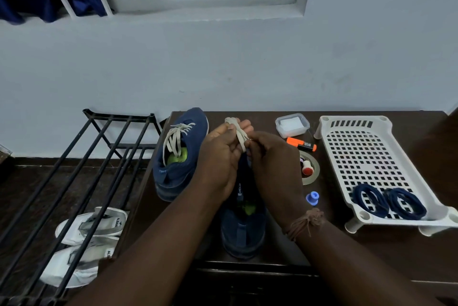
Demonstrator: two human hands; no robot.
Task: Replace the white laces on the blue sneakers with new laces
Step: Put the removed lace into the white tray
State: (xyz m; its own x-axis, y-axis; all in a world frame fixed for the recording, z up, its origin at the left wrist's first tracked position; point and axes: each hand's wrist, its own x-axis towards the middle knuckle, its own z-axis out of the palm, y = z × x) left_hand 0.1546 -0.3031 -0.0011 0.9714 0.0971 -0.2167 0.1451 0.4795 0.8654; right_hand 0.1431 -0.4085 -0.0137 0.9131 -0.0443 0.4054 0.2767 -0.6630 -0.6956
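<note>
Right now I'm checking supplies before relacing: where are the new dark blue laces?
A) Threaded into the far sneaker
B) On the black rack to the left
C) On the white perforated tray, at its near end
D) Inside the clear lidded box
C: two coiled dark blue laces lie on the near end of the white perforated tray, while the far sneaker carries white laces.

Both hands are meeting at centre, the left hand (220,157) and right hand (270,157) curling their fingers in a pinch.
</note>
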